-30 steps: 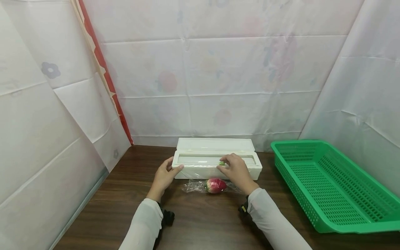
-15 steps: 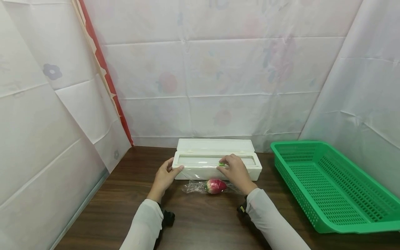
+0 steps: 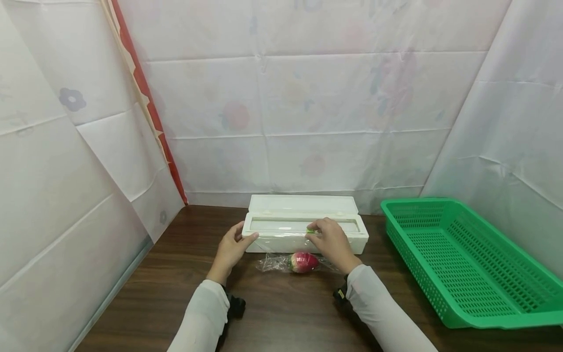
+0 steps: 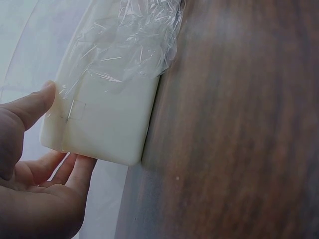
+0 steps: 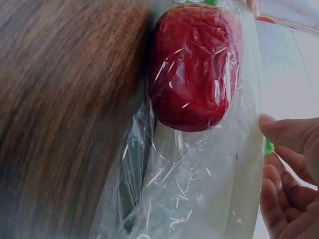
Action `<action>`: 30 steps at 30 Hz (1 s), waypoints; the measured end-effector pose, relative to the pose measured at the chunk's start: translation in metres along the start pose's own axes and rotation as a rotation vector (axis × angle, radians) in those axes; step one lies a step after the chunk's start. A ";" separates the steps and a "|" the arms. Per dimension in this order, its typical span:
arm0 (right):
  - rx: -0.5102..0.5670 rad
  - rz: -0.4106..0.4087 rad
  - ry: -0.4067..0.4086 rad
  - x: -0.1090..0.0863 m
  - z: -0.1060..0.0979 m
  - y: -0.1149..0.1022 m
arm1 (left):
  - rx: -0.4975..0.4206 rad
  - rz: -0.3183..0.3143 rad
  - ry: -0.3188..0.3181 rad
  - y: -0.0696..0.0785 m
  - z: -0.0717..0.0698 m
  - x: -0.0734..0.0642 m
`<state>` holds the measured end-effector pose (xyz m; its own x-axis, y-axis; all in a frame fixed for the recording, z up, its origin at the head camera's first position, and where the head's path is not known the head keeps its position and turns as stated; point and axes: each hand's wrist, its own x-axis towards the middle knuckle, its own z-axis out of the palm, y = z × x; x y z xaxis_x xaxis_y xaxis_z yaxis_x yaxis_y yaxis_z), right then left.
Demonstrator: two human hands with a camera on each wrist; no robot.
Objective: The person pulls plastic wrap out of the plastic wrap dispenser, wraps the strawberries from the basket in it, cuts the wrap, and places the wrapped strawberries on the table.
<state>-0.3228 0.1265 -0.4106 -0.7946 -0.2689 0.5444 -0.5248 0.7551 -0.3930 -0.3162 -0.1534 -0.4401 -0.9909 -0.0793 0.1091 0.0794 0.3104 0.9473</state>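
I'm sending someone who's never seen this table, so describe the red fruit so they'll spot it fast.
On the brown table, look for the long white box with its lid open. Just on its near side lies the fruit, wrapped in crinkled clear film. It's the table's only red thing, unlike the green basket farther right.
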 end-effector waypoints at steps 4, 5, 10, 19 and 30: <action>0.030 0.024 -0.020 -0.001 0.000 -0.001 | -0.012 -0.005 -0.003 0.002 0.000 -0.003; 0.036 0.028 -0.022 -0.001 0.000 -0.001 | -0.014 -0.003 -0.003 0.002 0.000 -0.003; 0.041 0.027 -0.014 -0.002 0.000 -0.003 | -0.021 0.006 -0.007 0.002 0.000 -0.002; 0.004 -0.002 -0.006 -0.002 0.000 -0.003 | -0.015 0.003 0.002 0.000 0.000 -0.001; 0.027 -0.005 -0.013 -0.002 -0.001 -0.004 | -0.021 0.000 -0.007 0.001 0.000 -0.001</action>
<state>-0.3188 0.1248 -0.4092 -0.7956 -0.2805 0.5370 -0.5368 0.7374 -0.4101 -0.3149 -0.1528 -0.4393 -0.9916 -0.0724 0.1068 0.0815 0.2903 0.9535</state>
